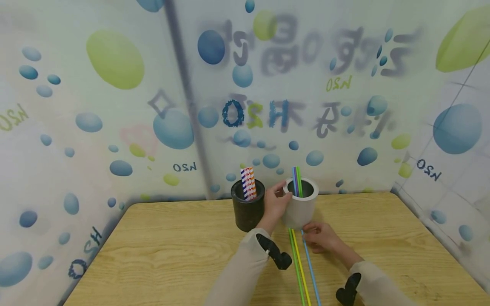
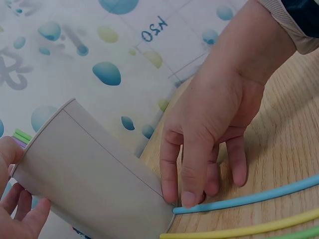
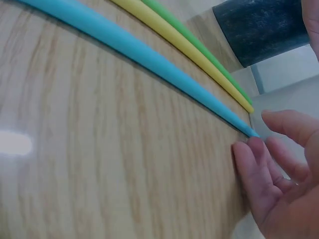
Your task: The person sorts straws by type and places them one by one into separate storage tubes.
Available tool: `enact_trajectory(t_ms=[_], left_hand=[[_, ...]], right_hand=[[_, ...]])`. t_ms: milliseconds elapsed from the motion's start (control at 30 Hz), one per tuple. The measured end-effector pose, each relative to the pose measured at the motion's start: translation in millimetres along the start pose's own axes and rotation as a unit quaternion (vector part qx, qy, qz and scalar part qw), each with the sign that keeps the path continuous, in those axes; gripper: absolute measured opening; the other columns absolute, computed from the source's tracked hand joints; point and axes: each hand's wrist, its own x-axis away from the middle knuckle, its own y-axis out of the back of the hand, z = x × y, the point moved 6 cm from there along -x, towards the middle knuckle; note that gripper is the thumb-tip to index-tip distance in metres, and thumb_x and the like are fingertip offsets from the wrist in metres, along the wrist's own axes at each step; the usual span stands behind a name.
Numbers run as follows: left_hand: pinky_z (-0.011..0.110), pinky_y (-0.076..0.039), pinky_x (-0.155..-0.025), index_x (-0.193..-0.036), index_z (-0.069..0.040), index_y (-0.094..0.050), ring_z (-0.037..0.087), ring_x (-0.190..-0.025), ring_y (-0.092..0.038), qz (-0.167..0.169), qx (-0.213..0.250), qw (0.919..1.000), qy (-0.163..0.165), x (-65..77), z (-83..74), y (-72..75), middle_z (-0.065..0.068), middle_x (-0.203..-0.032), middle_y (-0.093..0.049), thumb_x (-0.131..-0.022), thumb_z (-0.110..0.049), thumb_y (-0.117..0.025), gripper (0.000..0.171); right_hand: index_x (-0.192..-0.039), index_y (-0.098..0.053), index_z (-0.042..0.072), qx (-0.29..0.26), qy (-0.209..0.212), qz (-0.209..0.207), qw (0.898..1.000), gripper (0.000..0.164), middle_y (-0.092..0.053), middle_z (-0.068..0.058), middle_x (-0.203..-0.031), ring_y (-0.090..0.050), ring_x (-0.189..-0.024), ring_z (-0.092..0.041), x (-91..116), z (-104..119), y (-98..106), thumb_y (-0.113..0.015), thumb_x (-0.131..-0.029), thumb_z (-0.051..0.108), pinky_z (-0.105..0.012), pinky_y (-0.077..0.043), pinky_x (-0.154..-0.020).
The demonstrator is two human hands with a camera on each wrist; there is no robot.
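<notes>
My left hand (image 1: 276, 202) grips the white cup (image 1: 300, 212) at its left side and rim. Several plain straws (image 1: 297, 182), green, blue and purple, stand in this cup. Down at the cup's foot, my right hand (image 1: 320, 236) has its fingertips against the end of a long blue straw (image 2: 249, 200) lying on the table. In the right wrist view the right thumb stands apart from that straw. A yellow straw (image 3: 184, 47) and a green straw (image 3: 197, 44) lie side by side to its left, their far ends at the cup's base.
A black cup (image 1: 249, 214) holding striped straws (image 1: 248, 183) stands just left of my left hand. The wooden table (image 1: 164, 250) ends against a bubble-patterned curtain (image 1: 153, 170) at the back and sides.
</notes>
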Motion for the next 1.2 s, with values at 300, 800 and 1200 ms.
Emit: enact_trajectory(t_ms=[300, 800, 1200], left_hand=[[0.029, -0.05, -0.074, -0.115, 0.001, -0.063, 0.021, -0.089, -0.058, -0.001, 0.0, 1.0, -0.002, 0.6, -0.9, -0.2, 0.011, -0.098, -0.062, -0.076, -0.002, -0.067, 0.039], [0.029, -0.049, -0.075, -0.116, 0.001, -0.062, 0.023, -0.092, -0.058, -0.001, 0.004, 1.0, 0.005, 1.3, 1.4, 0.0, 0.011, -0.101, -0.062, -0.077, -0.001, -0.066, 0.039], [0.028, -0.049, -0.076, -0.117, -0.002, -0.062, 0.018, -0.092, -0.057, -0.001, -0.001, 0.9998, 0.018, -0.4, 3.1, -1.5, 0.008, -0.102, -0.062, -0.078, -0.003, -0.066, 0.039]], right_hand=[[-0.107, -0.057, -0.003, 0.027, -0.01, -0.05, 0.998, 0.036, -0.059, -0.009, -0.083, -0.056, -0.067, -0.018, -1.8, -4.4, -3.2, -0.071, -0.075, 0.005, -0.035, -0.052, -0.051], [-0.101, -0.056, -0.007, 0.039, 0.015, -0.076, 0.996, 0.034, -0.052, -0.008, -0.079, -0.051, -0.06, -0.016, 4.6, 2.3, -9.9, -0.073, -0.071, -0.002, -0.032, -0.049, -0.046], [-0.099, -0.056, -0.007, 0.054, 0.011, -0.085, 0.995, 0.032, -0.05, -0.009, -0.079, -0.05, -0.056, -0.016, 3.7, 4.7, -10.5, -0.072, -0.071, -0.004, -0.03, -0.049, -0.045]])
